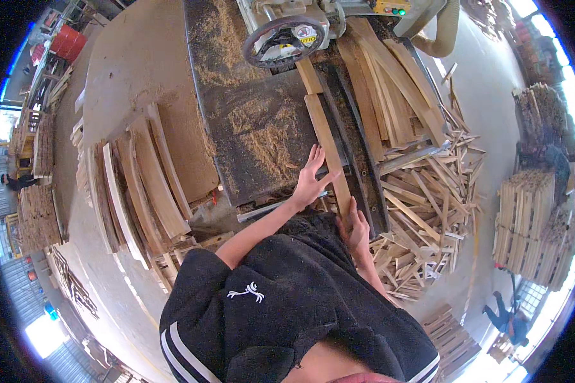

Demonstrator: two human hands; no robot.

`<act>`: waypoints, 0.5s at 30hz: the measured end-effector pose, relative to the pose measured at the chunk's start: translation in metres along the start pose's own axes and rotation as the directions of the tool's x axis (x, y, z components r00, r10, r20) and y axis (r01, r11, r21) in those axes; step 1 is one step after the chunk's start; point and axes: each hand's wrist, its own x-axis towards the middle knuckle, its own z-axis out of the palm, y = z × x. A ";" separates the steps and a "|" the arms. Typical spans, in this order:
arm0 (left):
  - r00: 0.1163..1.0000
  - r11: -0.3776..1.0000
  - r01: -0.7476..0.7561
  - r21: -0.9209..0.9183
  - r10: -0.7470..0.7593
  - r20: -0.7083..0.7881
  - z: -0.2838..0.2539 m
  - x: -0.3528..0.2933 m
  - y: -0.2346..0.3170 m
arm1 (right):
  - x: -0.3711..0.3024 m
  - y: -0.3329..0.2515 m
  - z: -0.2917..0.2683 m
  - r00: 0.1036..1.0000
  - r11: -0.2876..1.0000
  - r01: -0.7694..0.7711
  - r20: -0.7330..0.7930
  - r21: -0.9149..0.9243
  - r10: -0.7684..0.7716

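Observation:
A long, narrow wooden strip (326,140) lies on the dark metal table (220,96) of a woodworking machine, along a black rail. Its far end sits against or very near a second wooden strip (309,78), which runs under the machine head behind a black handwheel (252,52). My left hand (310,183) rests at the strip's left edge, fingers stretched out and thumb reaching over the wood. Nearer my body, my right hand (356,231) is closed around the strip's near end; part of its grip is hidden. Sawdust (271,150) covers much of the table.
Long boards (390,89) lie right of the rail, above a heap of offcuts (421,223). Curved, rough-edged boards (150,172) are stacked at left. A thick hose (447,32) hangs at the far right of the machine. Another person (510,322) is at lower right.

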 end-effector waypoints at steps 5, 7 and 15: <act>1.000 0.998 -0.017 -0.056 0.017 -0.011 -0.002 0.006 0.000 | 0.003 0.005 0.008 0.998 0.999 0.043 -0.039 0.026 -0.042; 0.997 0.998 -0.056 -0.008 0.055 -0.053 0.001 0.008 -0.007 | 0.007 0.002 0.007 1.000 0.999 0.013 -0.015 0.030 -0.012; 0.988 0.987 -0.093 0.131 0.108 -0.109 0.005 0.010 -0.013 | 0.013 -0.006 0.015 0.999 1.000 -0.004 -0.046 0.000 0.004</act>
